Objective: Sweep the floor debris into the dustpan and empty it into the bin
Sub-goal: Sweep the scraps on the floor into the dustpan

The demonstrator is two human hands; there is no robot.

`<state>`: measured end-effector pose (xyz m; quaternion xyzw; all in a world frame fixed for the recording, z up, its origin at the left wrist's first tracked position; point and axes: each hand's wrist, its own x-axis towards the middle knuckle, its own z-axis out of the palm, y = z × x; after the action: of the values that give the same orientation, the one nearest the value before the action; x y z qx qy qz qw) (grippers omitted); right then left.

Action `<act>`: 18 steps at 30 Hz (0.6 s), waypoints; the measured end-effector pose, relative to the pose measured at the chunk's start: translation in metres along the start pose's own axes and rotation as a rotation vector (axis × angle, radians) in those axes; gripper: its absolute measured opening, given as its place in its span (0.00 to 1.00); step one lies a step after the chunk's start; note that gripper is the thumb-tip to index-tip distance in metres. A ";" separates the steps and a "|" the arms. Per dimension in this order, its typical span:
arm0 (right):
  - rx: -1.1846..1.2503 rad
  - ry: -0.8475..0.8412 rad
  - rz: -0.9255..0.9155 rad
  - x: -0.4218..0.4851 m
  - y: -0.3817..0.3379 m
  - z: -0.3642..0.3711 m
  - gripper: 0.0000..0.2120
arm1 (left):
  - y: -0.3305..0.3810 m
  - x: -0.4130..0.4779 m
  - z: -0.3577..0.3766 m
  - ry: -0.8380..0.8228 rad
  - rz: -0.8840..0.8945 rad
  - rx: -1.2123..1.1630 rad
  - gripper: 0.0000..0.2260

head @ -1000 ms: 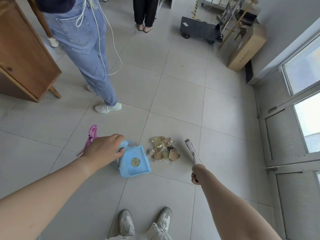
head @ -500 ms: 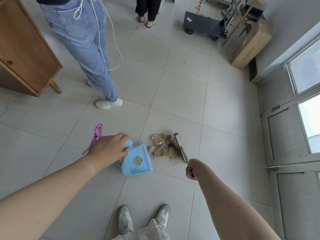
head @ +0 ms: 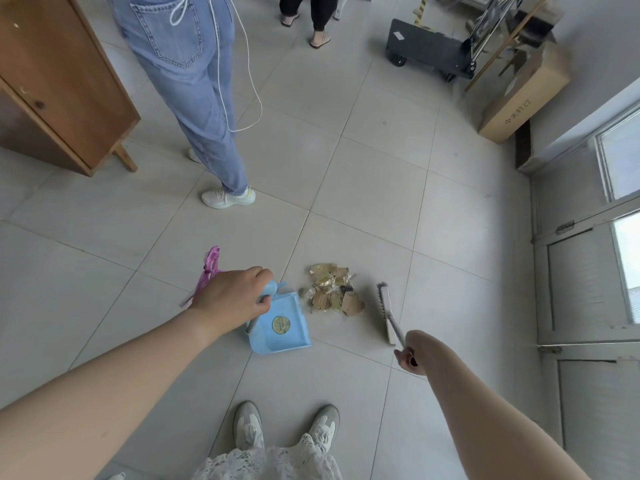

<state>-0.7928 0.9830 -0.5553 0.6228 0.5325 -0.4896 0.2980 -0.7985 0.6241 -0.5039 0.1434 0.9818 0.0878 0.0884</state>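
Between dustpan (head: 280,323) and brush (head: 387,311), on the tiled floor (head: 363,188), sits the debris (head: 334,292): a loose heap of crumpled gold foil and brown paper scraps at about 12 o'clock from the wearer's shoes. From the head view, the left hand (head: 230,299) is closed round the blue dustpan's handle at 9 o'clock of the pile, the pan's open edge almost touching the scraps. The right hand (head: 410,351) grips the brush handle, fingers curled shut; the brush head lies at 3 o'clock, its long axis running roughly 11 to 5. A leftward sweep looks likely next.
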 end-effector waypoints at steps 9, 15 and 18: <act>0.349 -0.170 0.068 -0.014 -0.010 0.083 0.13 | -0.005 -0.002 0.005 -0.027 -0.003 0.001 0.09; 0.348 -0.199 0.087 -0.021 -0.029 0.106 0.12 | -0.013 0.002 0.006 -0.029 -0.019 0.011 0.09; 0.321 -0.211 0.078 -0.026 -0.030 0.111 0.12 | -0.016 0.006 0.007 -0.028 -0.035 -0.001 0.09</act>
<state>-0.8528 0.8818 -0.5647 0.6280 0.3886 -0.6189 0.2676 -0.8068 0.6116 -0.5151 0.1273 0.9828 0.0848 0.1039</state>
